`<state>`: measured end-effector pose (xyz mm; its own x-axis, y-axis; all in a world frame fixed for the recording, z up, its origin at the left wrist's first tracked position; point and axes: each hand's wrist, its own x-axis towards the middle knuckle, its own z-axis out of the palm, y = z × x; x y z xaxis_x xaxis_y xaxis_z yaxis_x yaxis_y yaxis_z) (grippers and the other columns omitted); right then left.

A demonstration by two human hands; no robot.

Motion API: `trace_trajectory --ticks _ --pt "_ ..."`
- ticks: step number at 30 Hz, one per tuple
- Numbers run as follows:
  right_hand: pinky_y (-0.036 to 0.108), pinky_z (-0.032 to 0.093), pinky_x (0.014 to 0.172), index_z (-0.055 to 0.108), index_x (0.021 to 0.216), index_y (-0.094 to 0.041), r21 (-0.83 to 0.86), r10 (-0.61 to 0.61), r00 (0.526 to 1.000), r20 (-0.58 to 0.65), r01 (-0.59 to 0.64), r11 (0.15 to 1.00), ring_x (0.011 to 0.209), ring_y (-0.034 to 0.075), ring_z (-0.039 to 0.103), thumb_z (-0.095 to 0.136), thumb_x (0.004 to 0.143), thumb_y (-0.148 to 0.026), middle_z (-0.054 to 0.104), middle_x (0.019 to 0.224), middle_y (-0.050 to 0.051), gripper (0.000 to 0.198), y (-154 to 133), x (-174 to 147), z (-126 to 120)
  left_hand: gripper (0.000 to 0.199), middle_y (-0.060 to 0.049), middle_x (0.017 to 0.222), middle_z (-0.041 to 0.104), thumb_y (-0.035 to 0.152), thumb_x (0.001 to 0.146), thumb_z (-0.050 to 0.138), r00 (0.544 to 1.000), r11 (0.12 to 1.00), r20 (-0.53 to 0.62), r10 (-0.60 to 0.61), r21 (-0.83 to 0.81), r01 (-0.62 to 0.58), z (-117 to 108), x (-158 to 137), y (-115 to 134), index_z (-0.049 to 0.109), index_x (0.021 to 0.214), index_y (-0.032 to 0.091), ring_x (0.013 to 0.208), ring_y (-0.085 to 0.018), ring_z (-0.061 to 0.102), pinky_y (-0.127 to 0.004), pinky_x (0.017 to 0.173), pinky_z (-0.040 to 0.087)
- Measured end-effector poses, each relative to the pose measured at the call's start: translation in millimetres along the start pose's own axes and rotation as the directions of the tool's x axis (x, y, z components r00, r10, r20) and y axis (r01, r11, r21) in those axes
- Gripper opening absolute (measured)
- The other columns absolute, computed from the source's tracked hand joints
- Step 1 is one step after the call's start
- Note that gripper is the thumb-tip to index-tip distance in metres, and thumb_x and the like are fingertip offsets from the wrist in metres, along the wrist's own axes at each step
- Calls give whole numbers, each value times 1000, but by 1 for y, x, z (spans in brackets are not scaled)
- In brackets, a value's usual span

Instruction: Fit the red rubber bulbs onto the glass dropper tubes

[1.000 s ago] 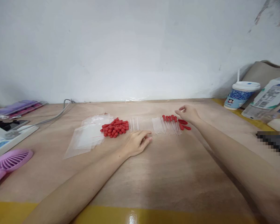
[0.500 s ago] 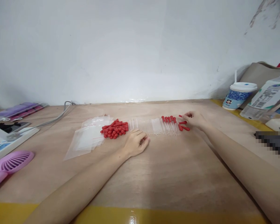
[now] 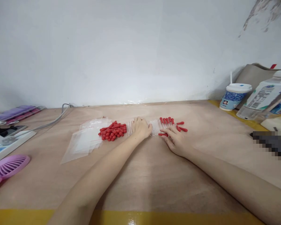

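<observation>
Slim bare forearms (image 3: 112, 168), bare hands (image 3: 140, 128), slender fingers (image 3: 169, 143)

Your light-brown tabletop (image 3: 140, 181), edged with yellow tape (image 3: 21, 215), carries clear plastic bags (image 3: 81, 143), heaped red bulb-shaped pieces (image 3: 112, 131), thin transparent tubes (image 3: 155, 127) and a pink slatted fan (image 3: 10, 165).

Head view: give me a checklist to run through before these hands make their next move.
1. Red bulb held by the right hand: ok, at its fingertips.
2. Left hand over the clear tubes: ok.
3. Left hand's grip on any tube: cannot tell, fingertips hidden.
4. Bulb row at the tubes' far ends: ok.
5. All other bulbs in the red pile: not ok, loose bulbs lie right of the tubes.
</observation>
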<state>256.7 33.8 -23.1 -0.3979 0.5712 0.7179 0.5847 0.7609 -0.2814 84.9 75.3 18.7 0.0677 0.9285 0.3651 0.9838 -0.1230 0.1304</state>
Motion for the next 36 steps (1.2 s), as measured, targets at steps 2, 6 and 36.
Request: trace_trajectory --ticks 2,6,36 --pt "32 46 65 53 105 -18 15 3 1000 -5 -2 1000 74 18 52 42 87 -20 53 85 8 22 1 0 -1 37 -16 101 56 41 79 43 999 999 43 -33 22 32 2 9 6 65 86 12 102 -30 44 -41 85 33" --pt "32 46 65 55 103 -19 28 -2 1000 12 1 1000 75 17 52 41 87 -20 52 86 7 21 1 1 -2 42 -17 107 55 44 75 43 989 996 115 -88 45 83 3 18 10 66 91 12 106 -31 43 -40 87 32" --pt "34 46 73 55 90 -18 96 46 997 61 -52 994 82 18 54 39 88 -18 55 86 7 17 -1 3 -2 14 -5 80 57 22 89 31 905 818 -38 424 -411 -401 -25 -54 -53 43 94 17 69 -16 55 -28 62 43"
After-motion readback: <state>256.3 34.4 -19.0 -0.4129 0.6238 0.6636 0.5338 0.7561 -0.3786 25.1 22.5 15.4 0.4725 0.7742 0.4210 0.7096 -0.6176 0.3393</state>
